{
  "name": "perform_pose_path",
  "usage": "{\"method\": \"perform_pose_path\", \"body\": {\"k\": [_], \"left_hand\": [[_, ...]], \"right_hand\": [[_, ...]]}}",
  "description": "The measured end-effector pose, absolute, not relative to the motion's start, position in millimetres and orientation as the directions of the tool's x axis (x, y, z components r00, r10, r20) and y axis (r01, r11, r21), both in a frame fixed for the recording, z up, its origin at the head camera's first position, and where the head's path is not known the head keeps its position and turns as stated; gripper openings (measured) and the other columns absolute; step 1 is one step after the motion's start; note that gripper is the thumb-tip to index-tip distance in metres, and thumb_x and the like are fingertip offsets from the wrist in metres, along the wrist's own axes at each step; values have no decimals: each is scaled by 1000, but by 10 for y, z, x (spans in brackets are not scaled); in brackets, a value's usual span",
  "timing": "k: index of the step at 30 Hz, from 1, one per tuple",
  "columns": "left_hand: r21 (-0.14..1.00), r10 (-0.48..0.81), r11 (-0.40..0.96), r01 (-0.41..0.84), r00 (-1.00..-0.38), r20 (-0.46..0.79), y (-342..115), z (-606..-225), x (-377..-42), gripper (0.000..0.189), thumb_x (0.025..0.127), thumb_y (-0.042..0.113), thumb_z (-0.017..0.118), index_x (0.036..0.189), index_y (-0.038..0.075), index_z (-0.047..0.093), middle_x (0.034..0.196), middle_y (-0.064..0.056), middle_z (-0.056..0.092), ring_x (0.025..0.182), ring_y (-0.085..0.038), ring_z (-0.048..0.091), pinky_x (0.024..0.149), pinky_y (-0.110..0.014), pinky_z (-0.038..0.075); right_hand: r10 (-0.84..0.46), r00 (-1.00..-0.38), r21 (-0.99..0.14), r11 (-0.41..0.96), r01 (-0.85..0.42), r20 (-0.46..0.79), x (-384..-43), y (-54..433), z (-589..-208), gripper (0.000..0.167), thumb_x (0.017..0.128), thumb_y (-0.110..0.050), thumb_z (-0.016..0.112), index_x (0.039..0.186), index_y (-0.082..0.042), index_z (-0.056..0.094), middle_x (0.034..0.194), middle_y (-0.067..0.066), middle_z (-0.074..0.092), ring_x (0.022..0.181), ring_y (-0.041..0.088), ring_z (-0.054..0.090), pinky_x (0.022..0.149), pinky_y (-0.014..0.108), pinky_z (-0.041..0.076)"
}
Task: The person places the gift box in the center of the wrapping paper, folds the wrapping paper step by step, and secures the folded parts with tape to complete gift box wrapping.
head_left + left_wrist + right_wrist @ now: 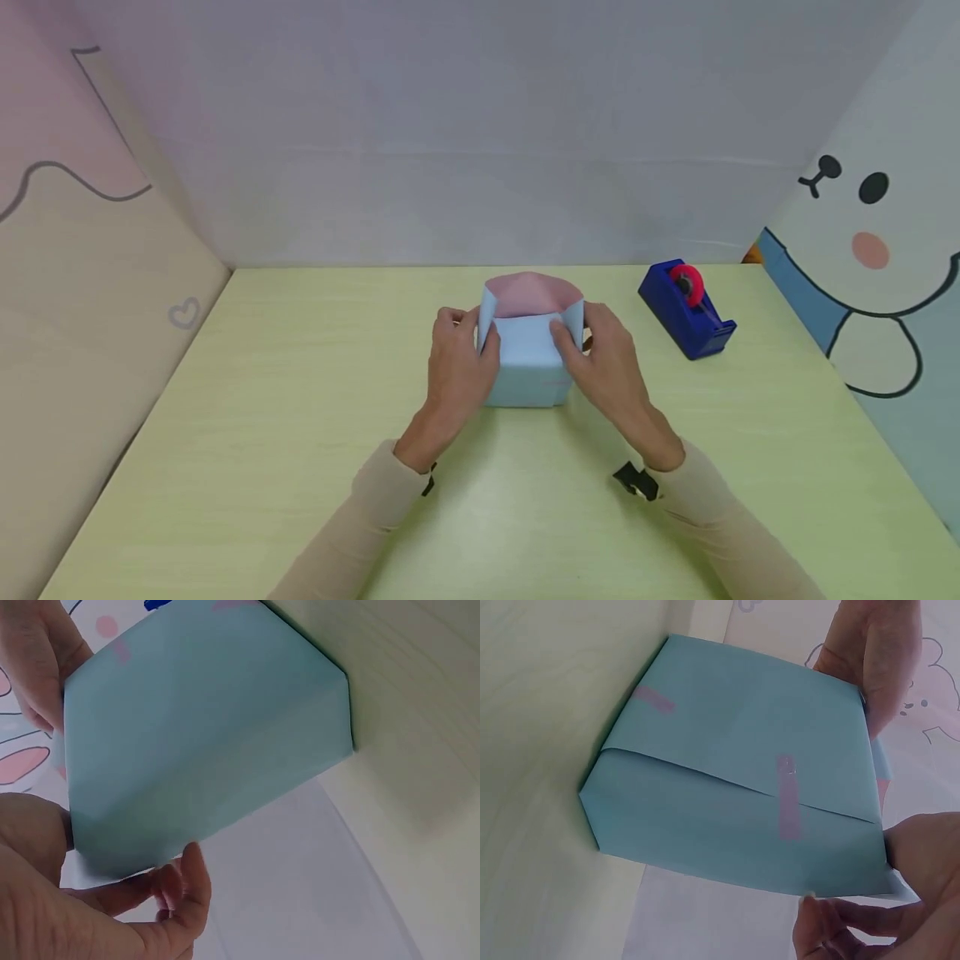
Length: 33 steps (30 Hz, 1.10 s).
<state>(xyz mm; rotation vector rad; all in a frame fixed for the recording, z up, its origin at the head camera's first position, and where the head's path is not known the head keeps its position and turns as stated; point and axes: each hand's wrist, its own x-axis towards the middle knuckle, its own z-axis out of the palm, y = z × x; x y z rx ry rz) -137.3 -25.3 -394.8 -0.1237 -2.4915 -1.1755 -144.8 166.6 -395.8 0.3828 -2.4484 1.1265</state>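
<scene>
The left hand (459, 360) and right hand (613, 360) are gripping opposite sides of a blue paper package (528, 354), which is resting on the bench (300, 375); a tape dispenser (678, 321) is sitting apart, rightward.

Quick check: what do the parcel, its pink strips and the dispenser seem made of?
Parcel: matte paper or thin card outside, judging by crisp creases and a thin overlapping edge; anything inside is hidden.
Strips: probably thin plastic tape; one shows a small glint.
Dispenser: likely hard plastic, with uniform blue colour and clean moulded edges; its finish is unclear.
</scene>
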Motion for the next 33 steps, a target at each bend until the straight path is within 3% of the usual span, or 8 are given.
{"method": "perform_pose_path", "body": {"k": [5, 10, 14, 17, 22, 33], "left_hand": [[761, -105, 575, 299, -896, 431, -278, -3940, -1398, 37, 95, 10, 66, 128, -4, 59, 99, -17, 53, 79, -26, 57, 65, -35, 48], [772, -115, 533, 347, -874, 472, -286, -3935, -1420, 30, 92, 6, 69, 116, -1, 52, 91, -12, 55, 69, -22, 52, 61, -31, 44], [772, -100, 514, 373, -868, 486, -294, -3925, -1424, 23, 93, 4, 69, 106, 0, 51, 83, -10, 54, 64, -21, 50, 59, -30, 42], [775, -82, 497, 390, -868, 489, -300, -3921, -1417, 20, 92, 1, 68, 102, 0, 51, 77, -9, 54, 62, -21, 51, 58, -30, 43], [786, -61, 480, 390, -879, 473, -298, -3918, -1409, 19, 92, -3, 68, 100, 0, 51, 72, -7, 54, 61, -20, 53, 58, -29, 44], [821, -76, 464, 333, -909, 411, -296, -3919, -1412, 23, 90, -4, 68, 104, 2, 51, 72, -5, 51, 62, -19, 50, 60, -29, 42]], "right_hand": [[-41, -843, -639, 634, -436, 536, -1457, 1670, -3944, 42, 92, -15, 77, 122, 7, 57, 104, 17, 59, 85, 25, 60, 63, 29, 50], [-23, -846, -660, 614, -432, 533, -1465, 1685, -3934, 40, 91, -13, 78, 116, 5, 53, 97, 14, 60, 80, 23, 60, 62, 31, 54], [-24, -837, -656, 608, -447, 547, -1468, 1695, -3930, 35, 90, -13, 79, 108, 3, 53, 92, 13, 61, 78, 21, 60, 62, 21, 51], [-34, -832, -655, 599, -460, 554, -1467, 1696, -3931, 31, 91, -12, 78, 104, 2, 53, 86, 12, 60, 74, 20, 58, 61, 15, 45], [-54, -842, -669, 580, -465, 538, -1458, 1696, -3946, 26, 91, -7, 76, 100, 0, 52, 77, 9, 55, 66, 19, 51, 58, 18, 39], [-67, -857, -693, 559, -456, 510, -1474, 1687, -3973, 24, 92, -5, 74, 97, -3, 51, 75, 6, 51, 65, 19, 48, 57, 21, 35]]}}
